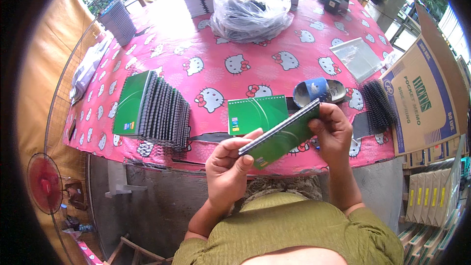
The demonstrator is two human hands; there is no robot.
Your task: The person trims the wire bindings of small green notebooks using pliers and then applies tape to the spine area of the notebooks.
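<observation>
Green-covered, one notebook (pixel 287 139) tilted between the left hand (pixel 227 171) and right hand (pixel 335 131), whose fingers pinched its opposite ends.

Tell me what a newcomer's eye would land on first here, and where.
First, probably the bright pink tablecloth with white cat faces, spread across the middle of the view. Next, the green spiral notebook between the left hand and right hand, by the cloth's near edge. Then the pile of green notebooks at left and the large cardboard box at right.
</observation>
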